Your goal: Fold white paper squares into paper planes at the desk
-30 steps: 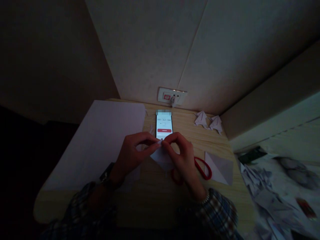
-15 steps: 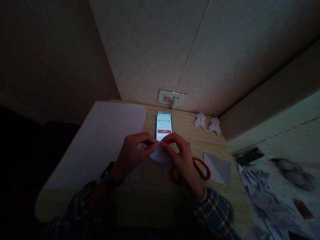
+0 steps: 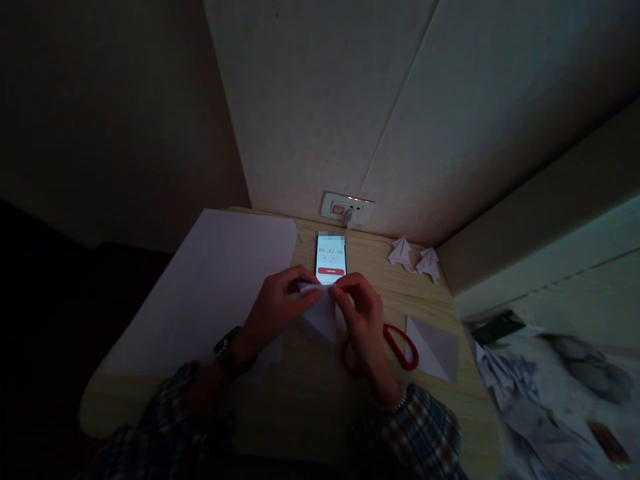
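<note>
Pale walls (image 3: 310, 100) meet in a dim corner above a light wood-grain table (image 3: 367, 257), which I view remotely through the head camera. Near the middle I see a small piece of white folded paper (image 3: 323, 320), with a narrow strip along its top edge and a flap hanging down to a point; the shadow is too deep for me to make out every crease. It is between my two hands, just in front of a lit phone (image 3: 331, 257). My left hand (image 3: 277, 300) pinches its upper left side between thumb and fingers, and my right hand (image 3: 364, 317) pinches the top edge farther right, the fingertips close together. A large white sheet (image 3: 215, 287) spreads beneath and beyond my left forearm. Red-handled scissors (image 3: 401, 347) lie under my right wrist, which hides part of them. Just right of them is a paper square (image 3: 435, 350) with a diagonal crease. Two folded paper figures (image 3: 414, 259) sit near the wall, right of a socket (image 3: 347, 208) with a plug in it.
</note>
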The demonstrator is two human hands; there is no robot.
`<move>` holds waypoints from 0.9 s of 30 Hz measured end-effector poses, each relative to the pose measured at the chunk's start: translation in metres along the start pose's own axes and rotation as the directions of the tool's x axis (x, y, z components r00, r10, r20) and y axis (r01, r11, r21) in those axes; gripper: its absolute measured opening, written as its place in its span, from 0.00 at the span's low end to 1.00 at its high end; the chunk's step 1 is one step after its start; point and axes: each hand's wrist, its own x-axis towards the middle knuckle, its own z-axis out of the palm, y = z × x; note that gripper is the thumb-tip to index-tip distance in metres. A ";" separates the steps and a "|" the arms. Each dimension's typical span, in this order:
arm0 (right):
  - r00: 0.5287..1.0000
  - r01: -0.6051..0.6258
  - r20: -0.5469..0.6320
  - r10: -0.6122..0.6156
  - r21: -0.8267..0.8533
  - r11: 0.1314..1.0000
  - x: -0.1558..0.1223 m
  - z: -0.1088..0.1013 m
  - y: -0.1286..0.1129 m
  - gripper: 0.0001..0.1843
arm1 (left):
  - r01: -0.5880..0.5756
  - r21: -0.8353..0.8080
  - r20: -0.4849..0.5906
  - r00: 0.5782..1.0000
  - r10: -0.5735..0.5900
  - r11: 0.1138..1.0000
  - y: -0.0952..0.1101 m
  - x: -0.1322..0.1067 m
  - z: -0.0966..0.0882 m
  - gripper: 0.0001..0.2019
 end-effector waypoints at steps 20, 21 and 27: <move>0.998 0.026 -0.060 -0.029 -0.051 0.998 -0.004 -0.001 0.002 0.09 | 0.162 -0.226 -0.082 0.979 -0.184 0.961 0.001 0.003 -0.002 0.10; 0.998 0.024 -0.059 -0.028 -0.056 0.998 -0.004 -0.001 0.003 0.09 | 0.158 -0.225 -0.084 0.980 -0.181 0.961 0.002 0.003 -0.002 0.09; 0.996 0.038 -0.072 -0.043 -0.070 0.997 -0.005 0.000 0.002 0.09 | 0.091 -0.136 -0.121 0.987 -0.107 0.987 0.008 0.001 -0.003 0.07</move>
